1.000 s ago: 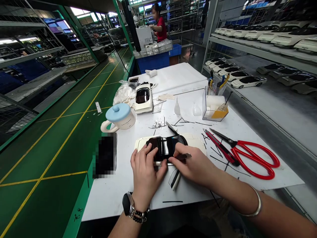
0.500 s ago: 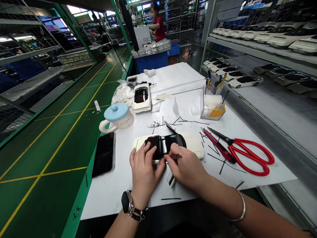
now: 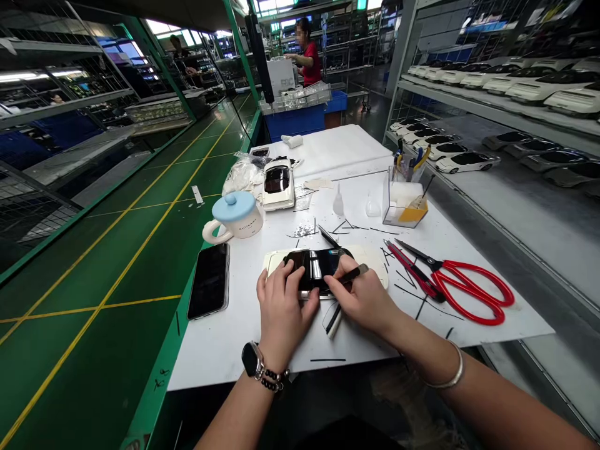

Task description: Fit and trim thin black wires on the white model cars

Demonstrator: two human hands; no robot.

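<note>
A cream model car (image 3: 368, 256) with a glossy black roof lies sideways on the white tabletop. My left hand (image 3: 284, 300) rests on its left part, fingers bent over the dark glass and thumb at the near side. In my right hand (image 3: 360, 294) is a dark slim tool (image 3: 357, 274), pinched between thumb and fingers; its tip meets the car's near side, partly hidden by my fingers. Black and white strips (image 3: 333, 322) lie just below the car. Behind it is a thin pointed tool (image 3: 327, 235).
Red-handled scissors (image 3: 473, 290) and a red cutter (image 3: 415, 272) lie right. At left are a phone (image 3: 209, 280) and lidded mug (image 3: 239, 215). Farther back stand another model car (image 3: 278, 184), small bottles (image 3: 338, 201) and a clear tool box (image 3: 405, 203). A person in red (image 3: 310, 59) is beyond.
The dark tool in my right hand now points up to the right and shows more of its length. The view has shifted, so the table appears slightly farther right.
</note>
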